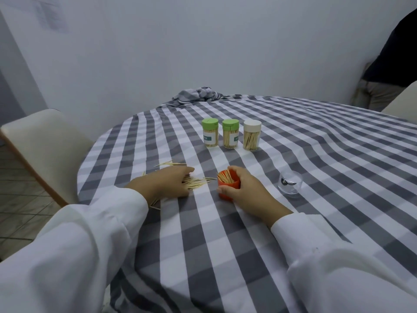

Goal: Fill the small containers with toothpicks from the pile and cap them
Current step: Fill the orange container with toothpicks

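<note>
A pile of loose toothpicks lies on the checked tablecloth left of centre. My left hand rests flat on the pile, fingers stretched out over it. My right hand grips an orange container that stands upright, uncapped, with toothpicks sticking out of its top. A clear cap sits on the cloth to the right of that hand. Farther back stand three capped, filled containers in a row: two with green caps and one with a white cap.
A cream chair stands at the table's left edge. Bunched cloth lies at the far rim. Another person stands at the far right beside a second chair back.
</note>
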Demonstrator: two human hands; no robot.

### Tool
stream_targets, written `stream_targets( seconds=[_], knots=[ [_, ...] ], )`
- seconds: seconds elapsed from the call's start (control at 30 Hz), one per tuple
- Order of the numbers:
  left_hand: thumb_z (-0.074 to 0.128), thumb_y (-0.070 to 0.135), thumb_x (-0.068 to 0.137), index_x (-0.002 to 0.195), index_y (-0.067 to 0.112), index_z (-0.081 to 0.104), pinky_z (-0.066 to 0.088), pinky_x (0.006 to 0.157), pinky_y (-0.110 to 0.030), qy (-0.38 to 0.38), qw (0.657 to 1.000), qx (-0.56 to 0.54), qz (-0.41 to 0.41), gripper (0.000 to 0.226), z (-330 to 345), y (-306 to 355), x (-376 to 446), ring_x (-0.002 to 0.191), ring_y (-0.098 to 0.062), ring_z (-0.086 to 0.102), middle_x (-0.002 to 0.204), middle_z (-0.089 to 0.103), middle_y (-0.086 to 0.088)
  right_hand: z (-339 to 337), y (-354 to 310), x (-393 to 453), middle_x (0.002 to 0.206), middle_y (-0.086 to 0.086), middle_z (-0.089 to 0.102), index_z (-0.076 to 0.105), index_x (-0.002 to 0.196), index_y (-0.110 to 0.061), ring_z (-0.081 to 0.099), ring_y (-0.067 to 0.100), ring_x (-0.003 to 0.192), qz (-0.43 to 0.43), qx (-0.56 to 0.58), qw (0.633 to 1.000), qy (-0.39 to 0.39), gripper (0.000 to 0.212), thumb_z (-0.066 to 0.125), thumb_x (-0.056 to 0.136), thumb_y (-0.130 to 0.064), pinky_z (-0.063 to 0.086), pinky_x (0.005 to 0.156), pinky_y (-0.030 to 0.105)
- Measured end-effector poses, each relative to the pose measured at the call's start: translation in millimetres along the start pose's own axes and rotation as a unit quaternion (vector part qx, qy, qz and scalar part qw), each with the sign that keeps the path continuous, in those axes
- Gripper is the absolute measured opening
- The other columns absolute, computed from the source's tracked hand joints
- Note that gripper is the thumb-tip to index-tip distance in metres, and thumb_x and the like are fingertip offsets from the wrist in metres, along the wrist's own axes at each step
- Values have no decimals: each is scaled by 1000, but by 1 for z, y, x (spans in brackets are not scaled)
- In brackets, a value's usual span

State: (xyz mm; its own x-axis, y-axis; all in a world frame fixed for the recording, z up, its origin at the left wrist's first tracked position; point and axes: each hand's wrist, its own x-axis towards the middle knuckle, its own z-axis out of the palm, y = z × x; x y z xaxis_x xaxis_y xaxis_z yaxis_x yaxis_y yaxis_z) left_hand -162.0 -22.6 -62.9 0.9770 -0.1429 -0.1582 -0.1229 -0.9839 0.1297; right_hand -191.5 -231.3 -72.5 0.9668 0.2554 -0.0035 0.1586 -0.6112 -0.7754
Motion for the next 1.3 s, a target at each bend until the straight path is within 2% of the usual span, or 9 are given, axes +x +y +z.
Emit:
stream_targets(
  seconds=[0.23,0.47,0.67,0.77,0.83,0.9,1.07,1.2,1.3],
  knots=[
    [46,10,94,129,18,51,47,91,-31,40,992,114,18,37,4,2,6,108,-23,57,122,60,-5,2,-2,1,148,-2,33,24,145,-26,36,22,133,6,-14,1000,-2,69,61,88,-36,37,105,37],
    [51,9,94,120,13,54,50,92,-32,90,980,176,20,26,16,9,7,102,-23,60,115,61,-8,2,-1,1,149,-1,33,24,146,-25,36,22,133,5,-14,1000,-2,70,62,88,-36,37,105,37],
    [41,-1,94,141,13,38,43,98,-35,140,986,86,1,49,21,13,-1,121,-29,52,136,51,-12,2,0,2,148,-1,34,24,145,-26,37,22,132,5,-14,1000,-2,71,62,87,-37,37,105,37],
    [44,-1,92,118,9,57,44,86,-29,164,986,6,-36,31,15,21,0,107,-27,58,119,60,-11,2,0,2,148,-1,34,24,145,-26,37,23,132,3,-12,1000,-4,71,62,87,-38,37,105,37],
    [44,0,93,112,7,60,44,83,-30,191,977,-84,-46,26,12,24,1,102,-28,59,112,62,-12,1,1,2,148,-1,34,25,145,-25,37,23,132,1,-9,1000,-4,71,62,87,-37,37,105,37],
    [42,5,97,116,9,59,47,88,-33,224,954,-199,-34,26,9,27,2,105,-26,58,113,61,-10,0,1,1,147,-1,34,25,145,-25,37,22,132,1,-6,1000,-3,70,62,87,-37,37,105,37],
    [35,20,103,110,19,51,45,80,-27,224,868,-442,-22,18,-3,48,-2,105,-16,55,111,61,-2,0,2,2,148,0,34,25,146,-25,37,23,133,4,-5,1000,1,70,62,87,-37,36,106,38],
    [35,23,103,98,26,53,38,107,-41,218,776,-590,-43,19,-11,65,1,114,-19,57,101,67,4,-1,3,2,146,-1,36,26,145,-24,38,21,131,2,4,1000,3,68,62,88,-35,37,105,35],
    [34,24,103,110,21,53,31,113,-41,192,750,-632,-26,20,-12,76,1,117,-16,55,97,72,10,-1,3,2,145,-1,38,28,144,-23,40,21,130,1,15,1000,5,66,62,88,-33,37,104,35]
  ],
)
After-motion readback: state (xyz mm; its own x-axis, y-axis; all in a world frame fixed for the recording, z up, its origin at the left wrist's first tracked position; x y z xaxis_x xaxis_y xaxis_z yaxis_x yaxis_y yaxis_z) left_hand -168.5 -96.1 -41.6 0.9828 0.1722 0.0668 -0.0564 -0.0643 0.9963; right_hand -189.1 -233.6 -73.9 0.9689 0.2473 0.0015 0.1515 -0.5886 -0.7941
